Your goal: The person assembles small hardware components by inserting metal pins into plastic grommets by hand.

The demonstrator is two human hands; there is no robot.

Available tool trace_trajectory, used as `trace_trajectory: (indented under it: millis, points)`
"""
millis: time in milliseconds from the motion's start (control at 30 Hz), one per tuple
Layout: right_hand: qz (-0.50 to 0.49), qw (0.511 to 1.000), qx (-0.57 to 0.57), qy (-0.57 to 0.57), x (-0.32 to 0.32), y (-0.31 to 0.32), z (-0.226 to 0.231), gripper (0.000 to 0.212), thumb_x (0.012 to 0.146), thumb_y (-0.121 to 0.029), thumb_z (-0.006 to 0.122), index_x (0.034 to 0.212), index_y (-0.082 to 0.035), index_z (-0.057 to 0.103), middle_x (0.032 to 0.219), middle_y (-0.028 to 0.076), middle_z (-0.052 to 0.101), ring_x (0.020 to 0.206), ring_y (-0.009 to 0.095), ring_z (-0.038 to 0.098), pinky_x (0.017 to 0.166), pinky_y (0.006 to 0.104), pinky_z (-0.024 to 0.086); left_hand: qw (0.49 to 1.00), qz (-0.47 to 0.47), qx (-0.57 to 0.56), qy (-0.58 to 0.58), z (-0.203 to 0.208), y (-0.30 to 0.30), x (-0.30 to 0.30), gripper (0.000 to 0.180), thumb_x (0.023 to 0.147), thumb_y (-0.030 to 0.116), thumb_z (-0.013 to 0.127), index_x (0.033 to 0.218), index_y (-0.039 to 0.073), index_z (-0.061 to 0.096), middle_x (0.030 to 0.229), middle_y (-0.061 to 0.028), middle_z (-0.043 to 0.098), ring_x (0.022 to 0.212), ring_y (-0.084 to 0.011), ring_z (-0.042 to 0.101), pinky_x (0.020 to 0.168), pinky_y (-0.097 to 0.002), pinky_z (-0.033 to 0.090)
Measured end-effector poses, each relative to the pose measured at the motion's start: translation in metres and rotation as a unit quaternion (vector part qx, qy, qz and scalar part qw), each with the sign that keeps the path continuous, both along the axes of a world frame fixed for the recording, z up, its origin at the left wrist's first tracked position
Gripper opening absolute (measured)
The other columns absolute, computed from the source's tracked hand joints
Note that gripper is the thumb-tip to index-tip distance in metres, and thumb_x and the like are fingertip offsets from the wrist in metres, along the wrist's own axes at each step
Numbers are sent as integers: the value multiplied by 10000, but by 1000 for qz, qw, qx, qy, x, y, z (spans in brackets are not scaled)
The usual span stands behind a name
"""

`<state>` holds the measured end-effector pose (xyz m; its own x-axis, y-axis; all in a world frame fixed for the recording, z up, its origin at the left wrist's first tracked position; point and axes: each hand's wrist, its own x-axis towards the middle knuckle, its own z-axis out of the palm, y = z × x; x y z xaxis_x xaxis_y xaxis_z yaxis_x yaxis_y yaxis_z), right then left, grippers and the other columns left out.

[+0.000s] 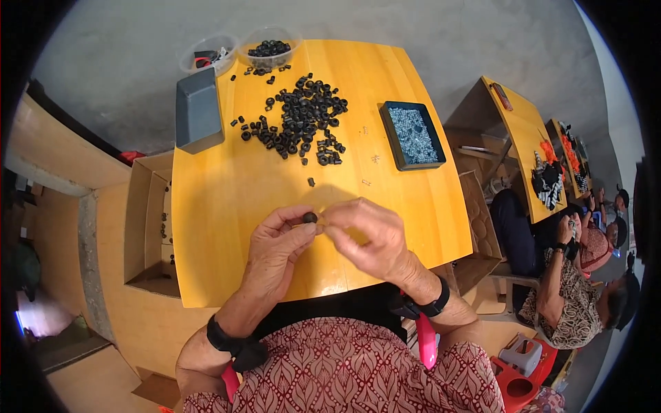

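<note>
My left hand (279, 237) pinches a small round black piece (310, 217) between thumb and fingertips, above the near part of the yellow table (227, 206). Close beside it, the thumb and fingers of my right hand (368, 237) come together at the piece; whatever they grip is too small to make out. One loose black piece (311, 182) lies just beyond my hands. Farther back spreads a heap of similar black pieces (306, 110), some ring-shaped, others like short cylinders.
A dark tray (441, 162) of small shiny pieces sits at right. At far left are a grey bin (200, 113) and two clear tubs, one with black pieces (268, 49). Cardboard boxes (148, 206) flank the table. Other people work at tables (523, 131) on the right.
</note>
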<state>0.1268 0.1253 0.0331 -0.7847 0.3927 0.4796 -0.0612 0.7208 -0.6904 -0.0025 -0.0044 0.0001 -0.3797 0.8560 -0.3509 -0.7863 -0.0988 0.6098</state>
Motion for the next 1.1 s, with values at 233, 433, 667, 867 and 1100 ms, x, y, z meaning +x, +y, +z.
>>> trace_trajectory:
  millis: [233,433,667,867,1100]
  points:
    - [-25,965,-260,16,14,14,-7,79,850,-1,699,930,2,699,897,44,669,769,98,583,692,237,483,982,6,25,190,0,17,10,245,869,-16,689,1109,-8,638,1033,-64,670,960,-135,643,893,-244,519]
    - [-11,967,-255,15,18,11,-3,112,858,-13,703,970,0,707,930,57,646,759,104,562,713,234,475,993,-24,20,114,1,15,12,219,892,8,674,1103,2,618,1056,-86,675,982,-158,663,873,-252,541]
    - [-16,968,-247,40,14,1,-15,111,870,-23,696,978,0,709,944,61,644,818,113,588,739,245,486,996,-48,16,69,0,10,15,212,921,41,649,1128,47,605,1043,-68,683,962,-165,685,810,-234,568]
    - [-44,993,-103,25,11,-6,-10,145,833,-20,718,978,-14,713,920,88,654,855,184,617,757,294,504,995,-47,46,81,-7,6,13,215,916,41,656,1125,48,605,1021,-62,686,932,-141,681,812,-232,568]
    - [-50,998,-38,16,12,-6,-6,166,802,-17,733,966,-25,709,919,98,660,839,227,619,742,317,508,996,-36,38,77,-3,6,11,226,899,40,681,1114,15,614,1029,-80,684,930,-134,667,807,-239,550]
